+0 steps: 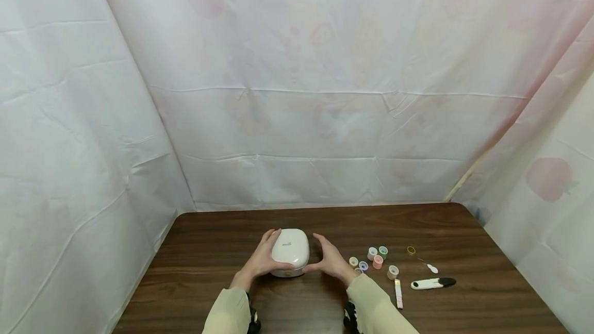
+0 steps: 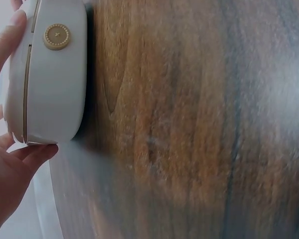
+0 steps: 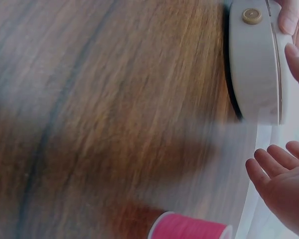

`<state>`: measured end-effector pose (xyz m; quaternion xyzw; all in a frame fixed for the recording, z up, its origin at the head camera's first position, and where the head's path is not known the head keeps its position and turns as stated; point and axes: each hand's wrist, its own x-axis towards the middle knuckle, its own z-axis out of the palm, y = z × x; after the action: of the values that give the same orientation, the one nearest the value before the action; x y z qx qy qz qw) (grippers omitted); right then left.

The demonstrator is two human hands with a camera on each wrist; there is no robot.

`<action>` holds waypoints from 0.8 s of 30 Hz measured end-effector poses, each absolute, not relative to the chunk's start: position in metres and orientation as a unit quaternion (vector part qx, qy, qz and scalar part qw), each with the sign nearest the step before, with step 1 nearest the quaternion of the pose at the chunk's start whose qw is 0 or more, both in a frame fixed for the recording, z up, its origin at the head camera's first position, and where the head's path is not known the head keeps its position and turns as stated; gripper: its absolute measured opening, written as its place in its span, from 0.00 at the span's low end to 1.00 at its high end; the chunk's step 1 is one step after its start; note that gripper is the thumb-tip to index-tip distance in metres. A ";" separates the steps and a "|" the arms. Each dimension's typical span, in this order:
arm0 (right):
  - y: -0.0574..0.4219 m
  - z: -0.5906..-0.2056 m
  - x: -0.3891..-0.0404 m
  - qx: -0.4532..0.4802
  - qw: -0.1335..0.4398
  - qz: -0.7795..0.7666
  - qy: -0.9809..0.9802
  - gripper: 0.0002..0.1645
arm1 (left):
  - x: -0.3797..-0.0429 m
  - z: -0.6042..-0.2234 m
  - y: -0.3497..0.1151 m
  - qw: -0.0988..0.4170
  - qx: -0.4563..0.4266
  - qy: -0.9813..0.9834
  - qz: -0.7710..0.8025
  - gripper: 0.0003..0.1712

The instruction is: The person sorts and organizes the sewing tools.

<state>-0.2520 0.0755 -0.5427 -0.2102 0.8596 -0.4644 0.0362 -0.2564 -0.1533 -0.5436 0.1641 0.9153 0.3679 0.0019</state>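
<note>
A white rounded box (image 1: 290,250) with a closed lid stands on the brown wooden table. In the left wrist view, a gold-coloured button (image 2: 57,36) shows on its front, beside the gold-lined lid seam. My left hand (image 1: 262,261) holds the box's left side, fingers along the flank and thumb across the front corner. On the opposite side my right hand (image 1: 331,260) is spread, its fingers apart from the box. Its thumb (image 3: 297,64) is close to the front right edge; whether it touches cannot be told.
Several thread spools stand right of the right hand, among them a pink one (image 1: 378,262) and a beige one (image 1: 393,272). Nearby lie a slim white packet (image 1: 398,294), a white tool with a black end (image 1: 432,283), a needle threader (image 1: 432,268) and a yellow ring (image 1: 411,250).
</note>
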 end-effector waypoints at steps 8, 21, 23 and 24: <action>0.071 -0.539 -0.255 -0.216 0.023 -0.450 0.866 0.59 | -0.256 -0.549 -0.148 -0.013 0.165 0.917 0.362 0.63; 0.071 -0.537 -0.256 -0.233 0.020 -0.437 0.868 0.59 | -0.245 -0.554 -0.150 -0.046 0.178 0.899 0.398 0.63; 0.070 -0.535 -0.256 -0.240 0.020 -0.433 0.868 0.59 | -0.243 -0.553 -0.152 -0.051 0.178 0.893 0.409 0.64; 0.069 -0.535 -0.256 -0.241 0.021 -0.432 0.869 0.59 | -0.241 -0.552 -0.153 -0.053 0.181 0.890 0.414 0.64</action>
<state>-0.2559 0.0690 -0.5346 -0.2412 0.8689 -0.4318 0.0212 -0.2411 -0.1526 -0.5523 0.1812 0.8905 0.4140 -0.0532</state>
